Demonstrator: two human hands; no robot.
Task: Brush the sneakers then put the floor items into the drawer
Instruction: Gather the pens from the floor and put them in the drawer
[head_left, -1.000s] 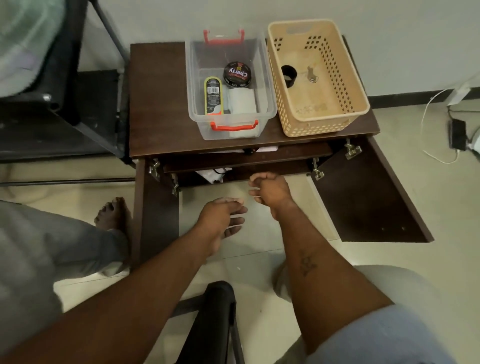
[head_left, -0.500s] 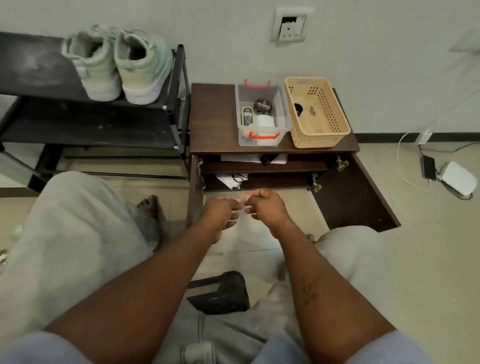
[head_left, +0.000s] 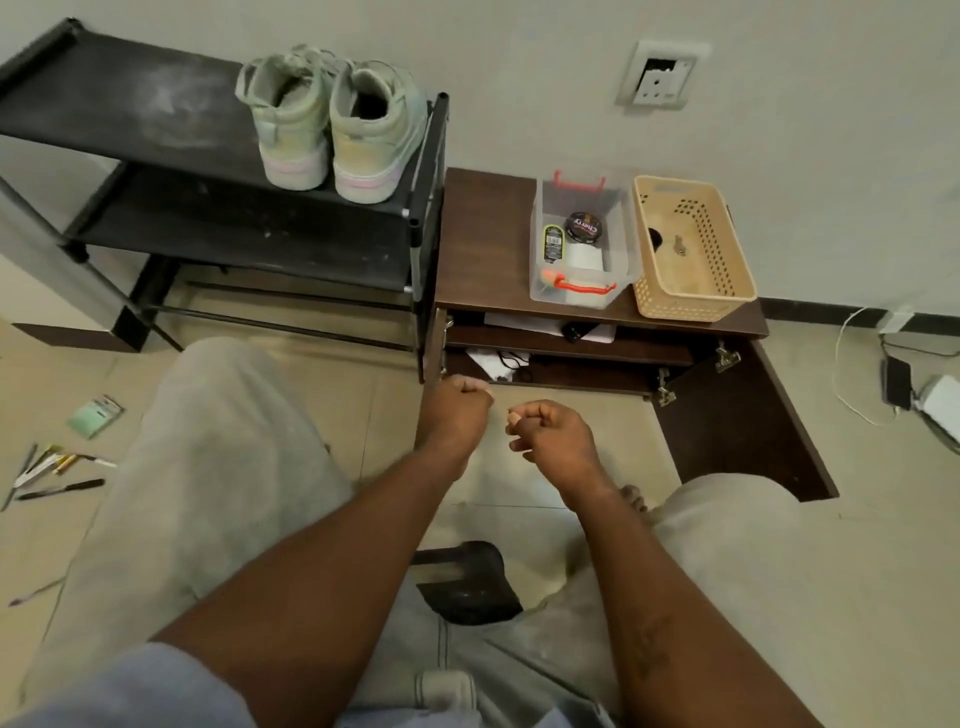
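- I am looking down on the black shoe rack (head_left: 171, 130) filling the 10 o'clock part of the view; its right post is standing just beside the left edge of the brown cabinet (head_left: 483, 244).
- The cabinet's right door (head_left: 737, 421) is swinging wide toward 3 o'clock, leaving bare floor tile (head_left: 587, 431) open in front of the shelves.
- The sneakers (head_left: 332, 124) are sitting side by side at the rack's top right edge, heels toward me, at 12 o'clock.
- A clear bin (head_left: 582, 244) and a tan basket (head_left: 691, 249) are standing touching on the cabinet top, at 1 o'clock.
- The floor items (head_left: 57, 462), pens and a green packet, are lying scattered at 9 o'clock.
- My left hand (head_left: 457, 410) is hanging curled into a fist at centre, near the cabinet's lower edge, holding nothing I can see.
- My right hand (head_left: 550, 436) is curling closed just beside it; whether it is pinching anything I cannot tell.
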